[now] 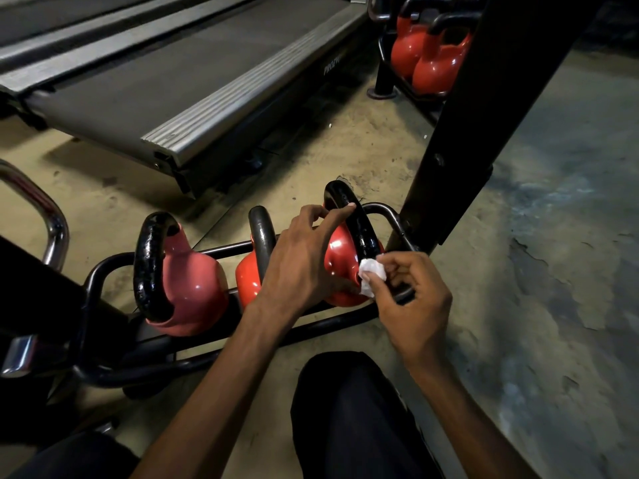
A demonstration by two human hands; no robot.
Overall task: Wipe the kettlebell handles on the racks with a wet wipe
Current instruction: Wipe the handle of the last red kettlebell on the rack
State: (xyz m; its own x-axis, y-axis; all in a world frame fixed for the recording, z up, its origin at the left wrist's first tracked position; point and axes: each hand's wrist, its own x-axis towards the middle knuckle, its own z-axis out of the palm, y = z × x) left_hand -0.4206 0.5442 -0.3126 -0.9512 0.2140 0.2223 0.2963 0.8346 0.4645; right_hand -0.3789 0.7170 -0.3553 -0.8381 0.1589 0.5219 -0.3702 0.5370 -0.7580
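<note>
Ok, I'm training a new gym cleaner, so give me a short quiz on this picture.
1. Which hand holds the wipe? A) left B) right
2. True or false: the left hand rests on the pink kettlebell.
3. How many kettlebells sit on the near rack?

Key:
1. B, the right hand.
2. False. The left hand touches the handle of the rightmost red kettlebell.
3. Three.

A gym: a treadmill [179, 81] stands on worn concrete floor [570, 236] beside low racks [114, 267] holding red kettlebells [193, 281].
</note>
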